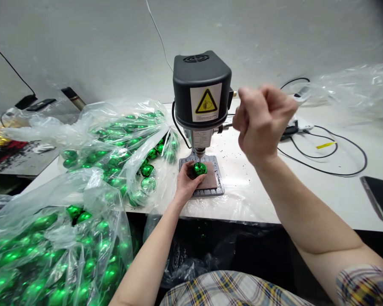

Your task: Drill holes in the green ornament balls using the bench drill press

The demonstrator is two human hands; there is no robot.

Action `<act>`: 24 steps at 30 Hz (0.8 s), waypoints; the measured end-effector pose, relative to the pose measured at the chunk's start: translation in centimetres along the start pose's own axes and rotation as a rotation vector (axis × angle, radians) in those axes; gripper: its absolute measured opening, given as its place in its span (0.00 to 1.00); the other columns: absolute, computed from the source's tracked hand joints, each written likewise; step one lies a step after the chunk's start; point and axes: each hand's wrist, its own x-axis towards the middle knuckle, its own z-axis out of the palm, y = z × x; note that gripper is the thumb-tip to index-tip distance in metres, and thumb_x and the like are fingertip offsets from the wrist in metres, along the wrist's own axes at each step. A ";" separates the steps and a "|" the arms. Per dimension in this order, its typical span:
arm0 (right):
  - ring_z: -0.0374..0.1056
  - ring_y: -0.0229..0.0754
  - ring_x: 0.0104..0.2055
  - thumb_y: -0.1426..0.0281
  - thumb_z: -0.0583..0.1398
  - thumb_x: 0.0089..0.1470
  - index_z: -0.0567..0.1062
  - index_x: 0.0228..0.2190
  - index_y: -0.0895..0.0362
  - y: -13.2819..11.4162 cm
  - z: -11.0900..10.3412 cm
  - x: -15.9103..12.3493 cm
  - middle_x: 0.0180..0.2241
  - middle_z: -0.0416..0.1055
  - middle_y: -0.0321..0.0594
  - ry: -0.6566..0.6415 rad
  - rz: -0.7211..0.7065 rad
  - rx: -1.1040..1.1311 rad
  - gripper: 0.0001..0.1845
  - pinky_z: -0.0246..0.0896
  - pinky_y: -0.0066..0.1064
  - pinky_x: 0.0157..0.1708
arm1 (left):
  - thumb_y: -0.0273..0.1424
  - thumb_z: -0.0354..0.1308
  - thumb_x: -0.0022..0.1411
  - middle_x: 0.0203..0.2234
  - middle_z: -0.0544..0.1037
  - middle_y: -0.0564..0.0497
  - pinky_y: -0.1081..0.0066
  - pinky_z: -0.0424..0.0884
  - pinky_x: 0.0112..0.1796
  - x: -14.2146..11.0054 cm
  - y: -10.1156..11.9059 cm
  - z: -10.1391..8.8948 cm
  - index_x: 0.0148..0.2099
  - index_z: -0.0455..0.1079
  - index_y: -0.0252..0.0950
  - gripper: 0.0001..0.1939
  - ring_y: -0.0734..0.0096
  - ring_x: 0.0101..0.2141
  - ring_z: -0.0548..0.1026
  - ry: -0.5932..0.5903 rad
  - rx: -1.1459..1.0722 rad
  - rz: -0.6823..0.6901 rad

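Note:
A small black drill press (202, 89) with a yellow warning label stands on the white table. Under its bit lies a shiny green ball (200, 168), resting on a brown board (212, 180) over the grey slotted base (221, 187). My left hand (187, 182) pinches this ball between thumb and fingers. The bit reaches the ball's top; whether it has gone in I cannot tell. Raised at the machine's right side, my right hand (263, 119) is closed in a fist around the feed lever (226, 126), whose grip is hidden by the fingers.
Clear plastic bags of green balls lie left of the press (124, 140) and at the lower left (60, 250). Black cables (335, 172) curl on the table's right side, with a phone (381, 197) near the right edge. Dark crumbs are scattered around the base.

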 end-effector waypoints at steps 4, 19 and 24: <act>0.47 0.28 0.09 0.82 0.60 0.53 0.57 0.12 0.55 -0.1 1.7 3.6 0.10 0.52 0.26 0.061 0.340 0.065 0.25 0.36 0.25 0.07 | 0.32 0.72 0.49 0.39 0.76 0.48 0.68 0.73 0.40 -3.1 3.6 -0.6 0.47 0.66 0.36 0.25 0.66 0.38 0.76 0.132 0.107 -0.033; 0.46 0.30 0.09 0.80 0.59 0.49 0.58 0.12 0.54 0.1 1.6 3.2 0.10 0.51 0.27 0.067 0.270 0.111 0.22 0.33 0.27 0.06 | 0.38 0.62 0.65 0.38 0.81 0.46 0.64 0.76 0.41 -13.8 3.0 -4.7 0.53 0.70 0.37 0.17 0.63 0.39 0.79 -0.239 0.713 0.596; 0.47 0.29 0.09 0.79 0.59 0.50 0.57 0.12 0.55 0.4 1.5 3.0 0.09 0.51 0.27 0.060 0.234 0.096 0.22 0.34 0.25 0.08 | 0.27 0.48 0.71 0.44 0.79 0.41 0.58 0.71 0.49 -3.7 6.9 -8.5 0.52 0.74 0.37 0.15 0.55 0.47 0.76 0.238 0.985 0.215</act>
